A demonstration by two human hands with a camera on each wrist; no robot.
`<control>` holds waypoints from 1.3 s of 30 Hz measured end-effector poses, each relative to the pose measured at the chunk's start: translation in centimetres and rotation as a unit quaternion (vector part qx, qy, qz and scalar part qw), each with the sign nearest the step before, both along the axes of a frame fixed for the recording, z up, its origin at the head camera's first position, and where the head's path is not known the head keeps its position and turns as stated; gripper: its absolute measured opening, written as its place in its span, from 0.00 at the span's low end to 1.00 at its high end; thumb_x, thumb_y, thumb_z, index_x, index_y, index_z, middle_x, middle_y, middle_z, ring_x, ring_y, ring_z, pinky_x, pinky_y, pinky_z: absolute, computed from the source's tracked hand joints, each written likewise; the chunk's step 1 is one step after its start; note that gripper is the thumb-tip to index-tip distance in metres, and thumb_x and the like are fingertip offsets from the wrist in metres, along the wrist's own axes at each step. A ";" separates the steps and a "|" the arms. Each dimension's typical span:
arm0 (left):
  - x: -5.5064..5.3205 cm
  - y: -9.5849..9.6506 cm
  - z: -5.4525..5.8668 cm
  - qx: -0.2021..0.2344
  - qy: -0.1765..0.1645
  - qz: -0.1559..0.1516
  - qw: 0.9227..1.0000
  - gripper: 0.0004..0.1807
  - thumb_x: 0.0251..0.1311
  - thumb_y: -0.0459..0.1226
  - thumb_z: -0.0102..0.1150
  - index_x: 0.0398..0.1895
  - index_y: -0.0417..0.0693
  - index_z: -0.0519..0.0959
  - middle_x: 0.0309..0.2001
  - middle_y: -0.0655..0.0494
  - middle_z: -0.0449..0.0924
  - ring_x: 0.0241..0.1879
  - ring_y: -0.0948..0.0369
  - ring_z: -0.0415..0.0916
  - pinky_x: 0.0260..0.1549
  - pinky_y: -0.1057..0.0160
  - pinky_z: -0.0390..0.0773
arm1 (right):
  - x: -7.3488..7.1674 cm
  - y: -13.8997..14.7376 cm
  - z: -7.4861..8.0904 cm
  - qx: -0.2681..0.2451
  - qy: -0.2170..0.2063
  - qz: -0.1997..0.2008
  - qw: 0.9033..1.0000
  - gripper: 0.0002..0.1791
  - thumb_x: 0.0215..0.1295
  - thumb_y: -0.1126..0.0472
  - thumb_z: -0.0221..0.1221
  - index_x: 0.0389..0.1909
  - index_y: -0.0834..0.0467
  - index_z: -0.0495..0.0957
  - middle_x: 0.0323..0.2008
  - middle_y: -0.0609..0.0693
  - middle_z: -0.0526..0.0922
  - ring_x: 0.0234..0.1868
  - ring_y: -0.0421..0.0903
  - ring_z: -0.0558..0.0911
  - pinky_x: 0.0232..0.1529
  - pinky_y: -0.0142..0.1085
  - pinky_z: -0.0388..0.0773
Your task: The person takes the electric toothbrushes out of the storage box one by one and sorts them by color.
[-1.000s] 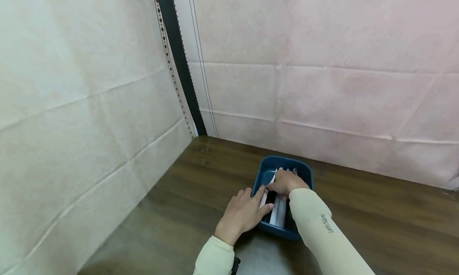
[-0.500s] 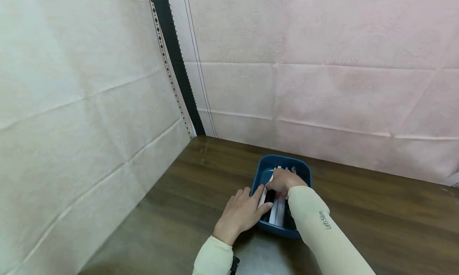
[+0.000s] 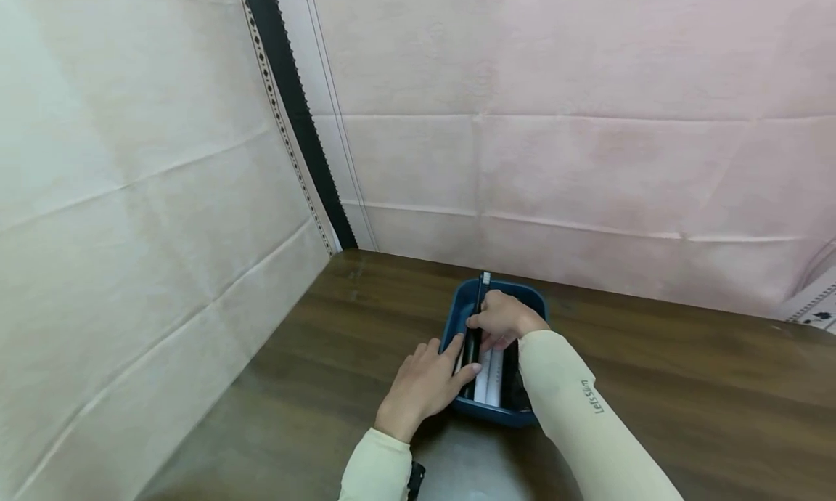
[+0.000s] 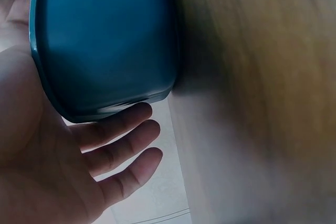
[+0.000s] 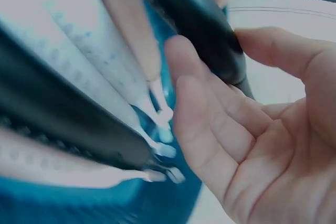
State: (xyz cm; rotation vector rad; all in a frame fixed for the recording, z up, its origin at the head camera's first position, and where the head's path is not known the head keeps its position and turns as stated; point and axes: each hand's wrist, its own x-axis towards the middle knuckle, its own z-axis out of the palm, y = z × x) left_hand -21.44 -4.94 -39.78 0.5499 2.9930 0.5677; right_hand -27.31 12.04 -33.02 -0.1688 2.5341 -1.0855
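In the head view, a blue plastic tray [image 3: 495, 414] stands on the table, holding several long slim objects. My right hand [image 3: 506, 317] is over it, thumb and fingers pinching a slim black rod-like object [image 3: 482, 290] whose far end sticks up past the tray's back rim. The right wrist view shows its rounded black body [image 5: 194, 19] against my thumb and fingertips. White slim pieces [image 5: 94, 40] and another black one [image 5: 68, 108] lie below, with small tabs at their ends. My left hand [image 3: 421, 385] rests at the tray's left rim, fingers extended.
The brown wooden table [image 3: 313, 385] spreads around the tray. Pale cloth walls rise behind [image 3: 588, 167] and on the left [image 3: 130, 232], meeting at a dark strip [image 3: 307, 123] in the corner.
The right hand has drawn the far end of the black rod-like object up over the tray's back rim. My left hand stays at the rim. The whole view has shifted slightly.
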 end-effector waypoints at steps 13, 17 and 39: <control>-0.5 -1.3 0.0 0.037 -0.031 0.005 0.999 0.39 0.73 0.63 0.45 0.78 0.52 0.63 0.69 0.36 0.67 0.66 0.39 0.66 0.62 0.36 0.68 | 1.2 1.4 2.8 0.013 0.170 -0.048 0.984 0.15 0.76 0.56 0.57 0.52 0.64 0.70 0.33 0.56 0.84 0.31 0.48 0.85 0.37 0.45 0.82; -0.4 -1.3 0.1 0.042 -0.028 0.004 0.999 0.39 0.73 0.62 0.46 0.78 0.50 0.64 0.70 0.34 0.65 0.68 0.37 0.64 0.63 0.35 0.66 | 1.7 1.9 3.1 0.006 0.211 -0.065 0.975 0.17 0.75 0.56 0.58 0.53 0.64 0.70 0.31 0.56 0.85 0.28 0.48 0.83 0.29 0.41 0.79; -0.4 -1.1 0.1 0.045 -0.032 -0.001 0.998 0.37 0.73 0.60 0.48 0.77 0.49 0.65 0.71 0.33 0.65 0.67 0.37 0.65 0.62 0.35 0.67 | 4.7 8.2 4.6 0.012 0.327 -0.154 0.932 0.24 0.77 0.52 0.55 0.62 0.66 0.67 0.46 0.65 0.85 0.33 0.54 0.84 0.27 0.42 0.76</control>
